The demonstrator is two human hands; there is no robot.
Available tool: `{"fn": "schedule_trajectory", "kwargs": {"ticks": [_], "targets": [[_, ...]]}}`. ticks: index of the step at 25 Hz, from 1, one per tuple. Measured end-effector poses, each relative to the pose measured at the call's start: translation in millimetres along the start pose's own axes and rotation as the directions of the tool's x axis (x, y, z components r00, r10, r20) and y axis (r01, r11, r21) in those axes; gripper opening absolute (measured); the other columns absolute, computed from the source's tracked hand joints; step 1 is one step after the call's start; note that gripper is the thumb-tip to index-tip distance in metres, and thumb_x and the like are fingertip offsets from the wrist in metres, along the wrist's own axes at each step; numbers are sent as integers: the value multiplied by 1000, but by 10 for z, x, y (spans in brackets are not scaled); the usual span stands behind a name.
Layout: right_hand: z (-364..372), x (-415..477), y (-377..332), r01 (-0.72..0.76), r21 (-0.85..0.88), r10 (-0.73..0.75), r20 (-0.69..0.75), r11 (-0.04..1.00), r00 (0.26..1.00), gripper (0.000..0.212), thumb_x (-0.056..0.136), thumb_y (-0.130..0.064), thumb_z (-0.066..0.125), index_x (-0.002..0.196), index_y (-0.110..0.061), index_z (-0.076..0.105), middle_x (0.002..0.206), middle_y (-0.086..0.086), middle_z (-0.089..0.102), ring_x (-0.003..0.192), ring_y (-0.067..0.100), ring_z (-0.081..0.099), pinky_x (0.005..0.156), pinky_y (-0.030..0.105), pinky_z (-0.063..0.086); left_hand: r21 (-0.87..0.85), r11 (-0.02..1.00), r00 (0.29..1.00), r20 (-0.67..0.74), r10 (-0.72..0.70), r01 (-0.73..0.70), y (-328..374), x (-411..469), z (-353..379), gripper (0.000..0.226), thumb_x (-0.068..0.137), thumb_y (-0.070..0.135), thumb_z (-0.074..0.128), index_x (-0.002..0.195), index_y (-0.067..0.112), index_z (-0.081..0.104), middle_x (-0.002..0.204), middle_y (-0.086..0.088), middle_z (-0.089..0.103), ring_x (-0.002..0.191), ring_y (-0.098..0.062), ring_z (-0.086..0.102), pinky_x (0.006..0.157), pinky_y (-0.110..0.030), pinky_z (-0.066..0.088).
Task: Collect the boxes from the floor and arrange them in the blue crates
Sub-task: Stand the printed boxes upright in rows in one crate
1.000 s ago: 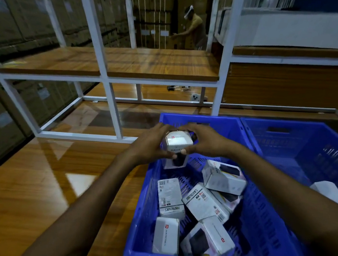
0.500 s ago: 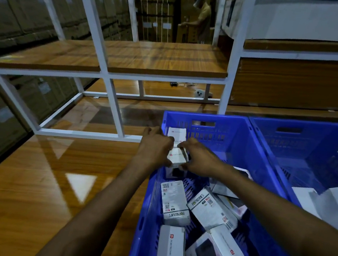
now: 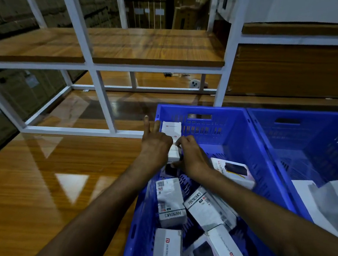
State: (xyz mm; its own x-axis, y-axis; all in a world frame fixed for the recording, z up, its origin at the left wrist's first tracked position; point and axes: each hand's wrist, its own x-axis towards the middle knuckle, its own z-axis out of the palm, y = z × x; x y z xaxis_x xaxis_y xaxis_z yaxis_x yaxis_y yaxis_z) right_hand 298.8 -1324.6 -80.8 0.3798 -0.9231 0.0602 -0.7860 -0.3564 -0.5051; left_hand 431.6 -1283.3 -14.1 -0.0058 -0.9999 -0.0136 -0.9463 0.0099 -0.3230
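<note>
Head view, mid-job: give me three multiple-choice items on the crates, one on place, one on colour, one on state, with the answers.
1. Where do both hands work?
A. far-left corner of the left crate
B. right crate
C. shelf

2. The crates' colour?
A. green
B. blue
C. grey

3. State of the held box?
A. lying on the floor
B. gripped between both hands
C. torn open

Answers: 1 A, the left hand and right hand meet there; 2 B, both walls are blue; 3 B, fingers close on it from each side.
</note>
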Motion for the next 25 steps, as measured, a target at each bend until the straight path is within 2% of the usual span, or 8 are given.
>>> {"fn": "schedule_trajectory", "kwargs": {"ticks": [3, 5, 7, 12, 15, 18, 22, 25], "targets": [[140, 32, 2, -19, 41, 22, -58, 999, 998, 41, 82, -15, 79, 114, -13, 55, 120, 13, 53, 101, 33, 59, 84, 42, 52, 4, 1000, 1000, 9, -4, 4, 9, 23, 26, 25, 90, 34, 69, 114, 27, 65, 139, -3, 59, 153, -31, 18, 120, -65, -3], [141, 61, 3, -59, 73, 65, -87, 996, 994, 19, 83, -28, 72, 95, -25, 58, 104, 5, 62, 94, 30, 62, 78, 45, 56, 2, 1000, 1000, -6, -13, 13, 14, 42, 39, 25, 90, 34, 70, 113, 27, 66, 137, -3, 61, 151, -30, 21, 121, -64, 2], [105, 105, 71, -59, 134, 64, -37, 989, 997, 34, 76, -21, 79, 89, -28, 48, 99, -4, 60, 89, 22, 60, 70, 41, 55, -8, 1000, 1000, -18, -19, 19, 30, 49, 40, 28, 88, 34, 71, 114, 27, 66, 134, -2, 63, 150, -31, 22, 122, -62, 8], [-458, 152, 115, -31, 187, -10, 210, 982, 978, 60, 68, -33, 95, 115, -22, 59, 117, -5, 59, 107, 17, 59, 86, 34, 53, -77, 997, 1000, -1, 16, -16, -52, -1, 13, 36, 86, 42, 74, 117, 26, 64, 132, 0, 63, 152, -30, 20, 121, -63, 7], [-961, 191, 244, -31, -17, 35, 472, 999, 881, 74, 77, -46, 87, 138, -21, 55, 132, -5, 56, 120, 16, 55, 95, 27, 44, -185, 978, 991, -112, 77, -97, -21, -9, 18, 47, 85, 54, 71, 123, 28, 65, 137, 1, 61, 150, -30, 24, 120, -58, 8], [-1266, 133, 394, 43, -224, 112, 634, 974, 765, 80, 78, -47, 86, 145, -21, 50, 140, -3, 53, 128, 18, 52, 106, 30, 44, -294, 937, 969, -209, 131, -190, 278, -18, -50, 49, 88, 65, 62, 120, 29, 68, 128, 2, 63, 134, -27, 39, 107, -46, 27], [-1316, 49, 574, 99, -197, 80, 733, 975, 675, 80, 64, -52, 94, 132, -37, 56, 136, -13, 57, 125, 12, 55, 110, 37, 47, -441, 869, 970, -10, 243, -222, 670, -19, -52, 34, 98, 52, 55, 109, 26, 74, 112, -3, 71, 123, -30, 48, 100, -44, 35], [-1234, -34, 667, 158, -260, 97, 751, 953, 653, 105, 56, -49, 97, 145, -37, 42, 146, -14, 46, 134, 12, 47, 113, 40, 43, -486, 840, 937, 107, 332, -242, 745, -36, -3, 29, 99, 42, 53, 110, 25, 72, 113, -3, 72, 115, -30, 59, 93, -42, 39]]}}
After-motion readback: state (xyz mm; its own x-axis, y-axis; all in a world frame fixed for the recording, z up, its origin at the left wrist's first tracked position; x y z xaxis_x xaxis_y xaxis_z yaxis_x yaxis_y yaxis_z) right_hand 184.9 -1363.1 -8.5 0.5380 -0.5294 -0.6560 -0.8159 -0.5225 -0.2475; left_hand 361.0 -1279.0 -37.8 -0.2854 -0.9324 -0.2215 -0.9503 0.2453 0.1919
